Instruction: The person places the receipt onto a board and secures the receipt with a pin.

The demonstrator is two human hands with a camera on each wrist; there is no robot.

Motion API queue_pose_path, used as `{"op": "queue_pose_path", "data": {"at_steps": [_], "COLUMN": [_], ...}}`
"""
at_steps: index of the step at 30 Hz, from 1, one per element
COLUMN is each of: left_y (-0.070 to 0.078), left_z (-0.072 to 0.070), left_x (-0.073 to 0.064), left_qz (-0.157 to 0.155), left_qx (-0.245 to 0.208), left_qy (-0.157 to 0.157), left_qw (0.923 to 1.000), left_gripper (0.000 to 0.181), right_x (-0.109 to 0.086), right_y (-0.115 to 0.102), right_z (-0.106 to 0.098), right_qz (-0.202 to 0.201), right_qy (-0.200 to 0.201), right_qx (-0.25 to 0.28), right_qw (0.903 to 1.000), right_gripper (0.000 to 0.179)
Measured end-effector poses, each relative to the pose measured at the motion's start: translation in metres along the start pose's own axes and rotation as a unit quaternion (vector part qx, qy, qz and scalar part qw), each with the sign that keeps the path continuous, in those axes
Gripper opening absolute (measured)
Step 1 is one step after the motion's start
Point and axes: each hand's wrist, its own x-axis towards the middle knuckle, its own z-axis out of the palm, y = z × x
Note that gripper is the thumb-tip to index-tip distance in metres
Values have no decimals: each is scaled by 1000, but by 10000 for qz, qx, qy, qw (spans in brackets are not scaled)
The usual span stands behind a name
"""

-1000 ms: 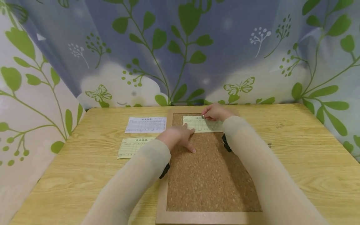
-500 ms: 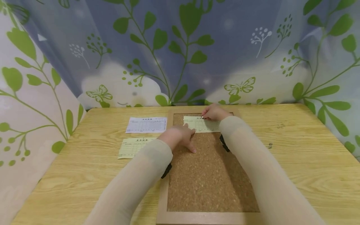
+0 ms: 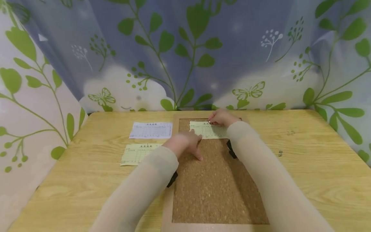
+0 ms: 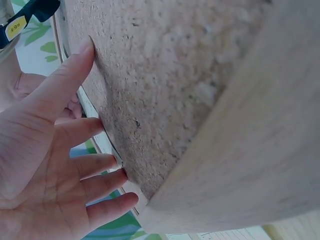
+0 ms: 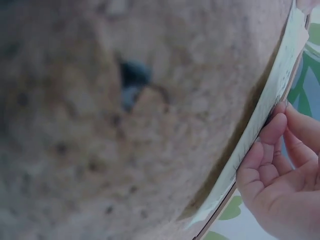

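A pale green printed slip [image 3: 207, 132] lies across the top of a framed cork board [image 3: 217, 187]. My left hand [image 3: 186, 141] rests with spread, straight fingers at the slip's left end, thumb on the cork. In the left wrist view those fingers [image 4: 102, 187] reach to the slip's edge. My right hand [image 3: 221, 118] is at the slip's top edge, thumb and forefinger pinching a small silvery pushpin [image 3: 209, 122]. The right wrist view shows the fingertips together over the slip [image 5: 265, 112], the pin mostly hidden between them.
Left of the board, a white printed slip [image 3: 150, 130] and another green slip [image 3: 138, 155], partly behind the left sleeve, lie on the wooden table [image 3: 72, 180]. Small silvery bits [image 3: 280, 153] sit to the right. A leaf-patterned curtain [image 3: 185, 58] hangs behind.
Both hands stay at the same places on the green slip. The right forearm has shifted slightly left, and the pin shows less between the right fingers. The head view has tilted a little.
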Motion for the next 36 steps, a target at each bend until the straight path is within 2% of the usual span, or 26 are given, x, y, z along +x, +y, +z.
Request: {"op": "queue_pose_path", "data": {"at_steps": [5, 12, 17, 29, 36], "left_y": [0, 0, 0, 1, 3], "left_z": [-5, -7, -6, -2, -2], "left_x": [-2, -3, -1, 1, 0], "left_qz": [4, 6, -1, -18, -69], "left_qx": [-34, 74, 87, 24, -51], "left_qy": [2, -1, -62, -89, -84], "left_qw": [10000, 10000, 9999, 10000, 9999], "left_gripper": [92, 93, 93, 94, 94], "right_x": [-9, 2, 2, -1, 7], "right_y": [-10, -8, -6, -3, 2], "right_z": [-4, -4, -3, -4, -4], "right_qz": [101, 113, 158, 304, 329], "right_qy": [79, 130, 146, 7, 96], "right_qx": [-5, -225, -293, -142, -6], "right_qw": [9999, 9996, 9993, 9994, 9994], "right_gripper": [22, 21, 20, 20, 19]}}
